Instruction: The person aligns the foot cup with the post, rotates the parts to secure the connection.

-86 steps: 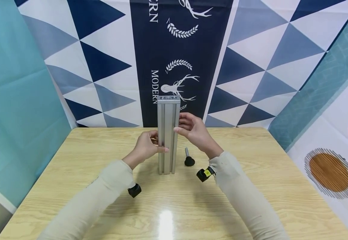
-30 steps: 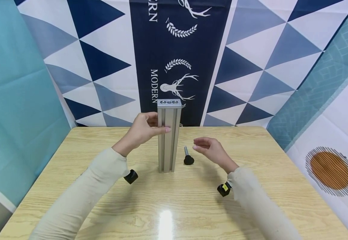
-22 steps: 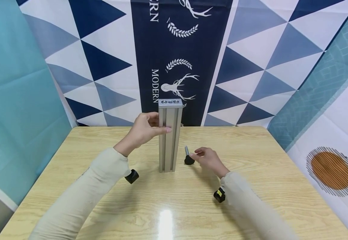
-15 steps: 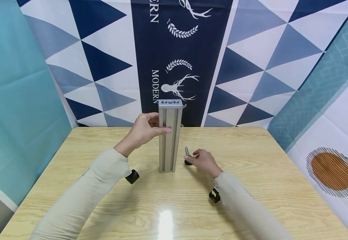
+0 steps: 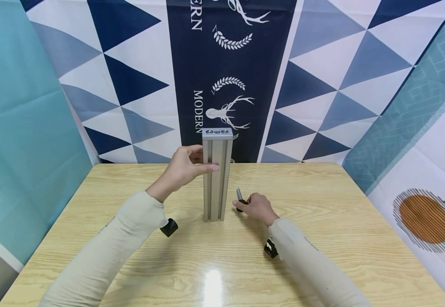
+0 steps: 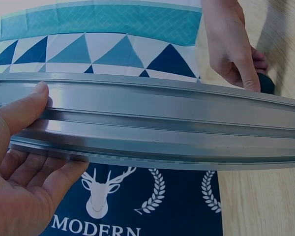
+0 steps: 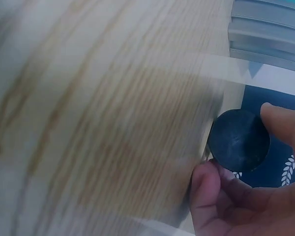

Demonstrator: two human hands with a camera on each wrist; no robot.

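An aluminium extrusion (image 5: 216,187) stands upright on the table, its end plate with round holes facing up. My left hand (image 5: 184,165) grips it in its upper half, thumb across the front groove and fingers behind. To its right, a levelling foot (image 5: 239,195) with a black round base and a threaded metal stud lies on the tabletop. My right hand (image 5: 258,207) pinches the black base, thumb on one side and curled fingers on the other. In the right wrist view the flat face of the levelling foot (image 7: 240,140) shows between thumb and fingers.
The wooden table (image 5: 138,273) ends at the back against a patterned cloth (image 5: 142,85) with triangles and deer heads. A teal cloth (image 5: 27,128) hangs at the left, and another patterned cloth (image 5: 418,170) at the right.
My right hand has left the extrusion, moved down to the levelling foot and closed its fingers on the base. The left hand has moved higher on the extrusion and keeps holding it.
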